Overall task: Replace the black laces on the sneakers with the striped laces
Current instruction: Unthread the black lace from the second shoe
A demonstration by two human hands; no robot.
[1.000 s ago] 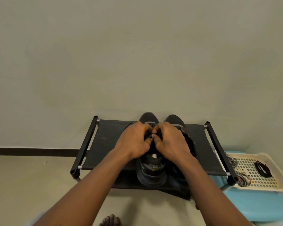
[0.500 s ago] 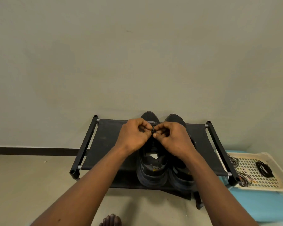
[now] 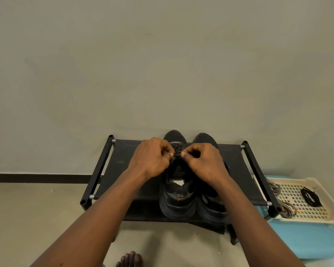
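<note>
The black lace (image 3: 177, 152) sits at the toe-end eyelets of the sneaker (image 3: 176, 199) on the left of the pair, just below the middle of the frame. Both hands are on it: the left hand (image 3: 150, 159) and the right hand (image 3: 205, 161) each pinch it between thumb and curled fingers, knuckles nearly meeting over the shoe. Nearer the camera the throat of that sneaker looks open, with no lacing I can make out across it. I judge the unlacing of this shoe to be well along, down to the last eyelets. The second sneaker (image 3: 210, 209) stands touching it on the right. The right forearm covers its eyelets, so whether it is laced cannot be told.

At the right edge of the frame a cream perforated tray (image 3: 305, 215) holds a coil of black cord (image 3: 310, 196) — likely a lace already taken off. The striped laces (image 3: 286, 210) lie bunched at the tray's left rim, partly behind a post of the rack. No striped lace shows in either shoe — the whole threading step looks to be ahead.

Both sneakers stand on a black fabric shoe rack (image 3: 123, 166), toes toward a plain wall (image 3: 162, 74). The tray rests on something light blue (image 3: 301, 241). The toes of a bare foot (image 3: 129, 260) show at the bottom edge, on the floor (image 3: 27, 218).
</note>
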